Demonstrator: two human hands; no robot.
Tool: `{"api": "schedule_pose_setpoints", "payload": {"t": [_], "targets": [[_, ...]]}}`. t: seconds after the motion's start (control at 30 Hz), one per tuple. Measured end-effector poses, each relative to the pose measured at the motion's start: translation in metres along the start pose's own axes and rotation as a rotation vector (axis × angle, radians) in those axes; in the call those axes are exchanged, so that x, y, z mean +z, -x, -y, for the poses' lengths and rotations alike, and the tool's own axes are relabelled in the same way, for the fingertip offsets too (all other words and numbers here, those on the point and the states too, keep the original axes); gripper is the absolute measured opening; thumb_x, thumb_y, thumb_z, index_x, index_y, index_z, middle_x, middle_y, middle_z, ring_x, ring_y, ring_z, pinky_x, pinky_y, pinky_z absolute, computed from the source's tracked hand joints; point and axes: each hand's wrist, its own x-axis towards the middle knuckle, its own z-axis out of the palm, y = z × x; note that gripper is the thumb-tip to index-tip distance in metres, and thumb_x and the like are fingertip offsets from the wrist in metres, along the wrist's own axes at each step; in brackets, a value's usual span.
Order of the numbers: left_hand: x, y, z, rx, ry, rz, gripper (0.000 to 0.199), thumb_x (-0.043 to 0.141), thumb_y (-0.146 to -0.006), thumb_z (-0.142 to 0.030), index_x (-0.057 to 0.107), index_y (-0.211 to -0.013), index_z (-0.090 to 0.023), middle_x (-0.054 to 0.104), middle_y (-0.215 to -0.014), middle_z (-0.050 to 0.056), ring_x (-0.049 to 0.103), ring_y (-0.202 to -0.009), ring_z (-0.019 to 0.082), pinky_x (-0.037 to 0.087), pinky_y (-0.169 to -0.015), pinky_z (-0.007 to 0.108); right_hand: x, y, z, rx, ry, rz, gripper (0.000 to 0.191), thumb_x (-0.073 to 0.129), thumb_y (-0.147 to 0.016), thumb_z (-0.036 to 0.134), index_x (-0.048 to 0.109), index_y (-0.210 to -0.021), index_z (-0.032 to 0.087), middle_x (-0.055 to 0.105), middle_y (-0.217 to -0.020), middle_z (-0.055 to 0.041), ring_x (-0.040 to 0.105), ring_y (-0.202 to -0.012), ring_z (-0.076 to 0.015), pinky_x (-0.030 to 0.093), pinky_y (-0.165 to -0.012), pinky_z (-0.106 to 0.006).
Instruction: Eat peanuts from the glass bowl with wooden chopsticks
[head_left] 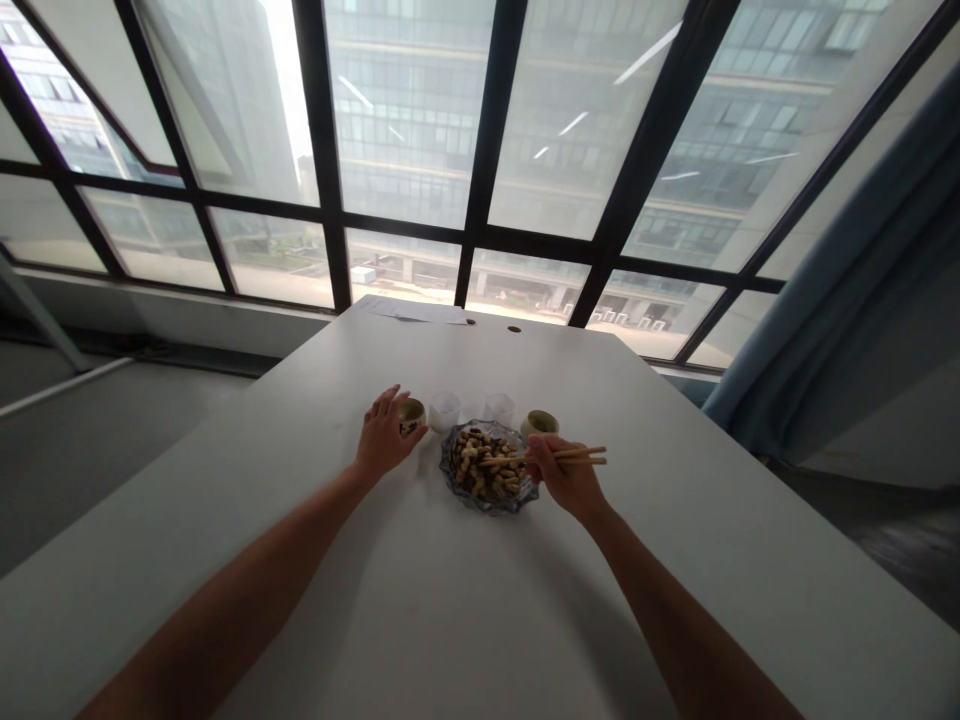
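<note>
A glass bowl (pixel 490 508) with a scalloped rim holds a heap of peanuts (pixel 480 465) in their shells. My right hand (pixel 566 480) grips a pair of chopsticks (pixel 585 456), their tips among the peanuts. Beyond that hand stands a small greenish cup (pixel 540 423). My left hand (pixel 385 435) is at the side of another small cup (pixel 411 412) with dark marks, thumb and fingers spread around its left side. Between the two cups are a white cup (pixel 445 410) and a second whitish, translucent one (pixel 498 408).
The white table (pixel 450 620) reaches toward a large window with dark frames. Sheets of paper (pixel 416 310) lie at its far left edge, near two small round spots. A blue curtain (pixel 810 290) hangs at the right.
</note>
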Motion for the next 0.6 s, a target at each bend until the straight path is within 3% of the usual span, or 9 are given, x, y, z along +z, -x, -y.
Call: {"api": "schedule_pose_setpoints", "payload": {"t": [0.17,0.27,0.43,0.6], "targets": [[0.013,0.004,0.009,-0.090,0.111,-0.028,0.066,0.068,-0.082,-0.044,0.042,-0.138,-0.020,0.049,-0.145,0.017,0.044,-0.138,0.032,0.040,-0.113,0.050,-0.002,-0.001,-0.007,0.012,-0.087,-0.180,0.054,0.062,-0.080,0.072,0.068,-0.063,0.021,0.064,-0.050,-0.0035,0.056,-0.040,-0.0153,0.047,-0.039,-0.027],[0.016,0.006,0.013,-0.171,0.169,-0.017,0.066,0.068,-0.082,-0.046,0.043,-0.137,-0.019,0.054,-0.139,0.017,0.051,-0.133,0.031,0.043,-0.111,0.047,-0.009,0.000,-0.004,0.062,-0.154,-0.243,0.060,0.061,-0.077,0.077,0.067,-0.060,0.019,0.061,-0.045,-0.0036,0.053,-0.035,-0.0135,0.042,-0.035,-0.025],[0.012,0.006,0.009,-0.257,0.192,0.056,0.070,0.068,-0.082,-0.049,0.041,-0.139,-0.020,0.056,-0.139,0.016,0.058,-0.126,0.032,0.047,-0.106,0.047,-0.012,0.002,0.004,0.195,-0.205,-0.108,0.066,0.066,-0.066,0.081,0.063,-0.050,0.017,0.053,-0.034,-0.0029,0.043,-0.025,-0.0096,0.030,-0.027,-0.021],[0.008,0.006,0.007,-0.292,0.193,0.087,0.073,0.068,-0.082,-0.050,0.039,-0.142,-0.020,0.056,-0.142,0.016,0.057,-0.128,0.033,0.048,-0.105,0.047,-0.003,0.004,-0.001,0.211,-0.225,-0.049,0.059,0.073,-0.063,0.077,0.068,-0.057,0.018,0.060,-0.042,-0.0031,0.051,-0.032,-0.0122,0.041,-0.031,-0.023]]}}
